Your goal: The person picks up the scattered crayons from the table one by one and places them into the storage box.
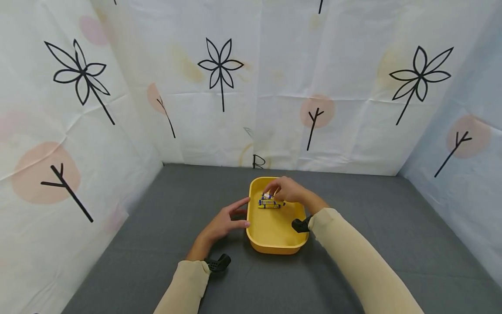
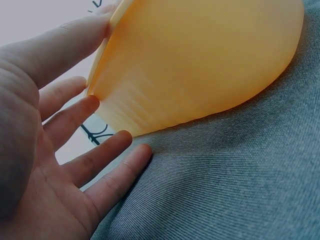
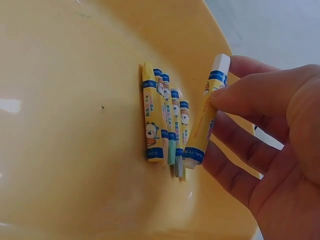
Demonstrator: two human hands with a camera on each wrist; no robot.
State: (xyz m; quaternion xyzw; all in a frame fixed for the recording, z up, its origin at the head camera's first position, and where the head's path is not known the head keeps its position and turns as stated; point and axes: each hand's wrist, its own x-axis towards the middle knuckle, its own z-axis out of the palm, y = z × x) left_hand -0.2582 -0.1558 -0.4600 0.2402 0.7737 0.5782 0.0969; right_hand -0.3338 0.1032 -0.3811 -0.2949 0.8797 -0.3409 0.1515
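In the head view, a yellow plastic tub [image 1: 274, 233] stands in front of me. My left hand [image 1: 224, 223] is at its left side, with fingers extended and fingertips at the rim. The left wrist view shows those fingers spread along the outer wall [image 2: 200, 60]. Over the tub's inside, my right hand [image 1: 289, 191] pinches a white crayon [image 3: 206, 112] in a yellow-and-blue wrapper between thumb and fingers. Close beside it on the tub floor lies a row of several more crayons, among them a yellow crayon [image 3: 152, 117] and a green-tipped crayon [image 3: 170, 127].
The tub rests on a dark grey cloth surface [image 1: 188, 196]. White fabric walls [image 1: 274, 52] printed with flowers and trees rise at the back and on both sides. A black band [image 1: 301, 225] sits at my right wrist, another [image 1: 218, 263] at my left.
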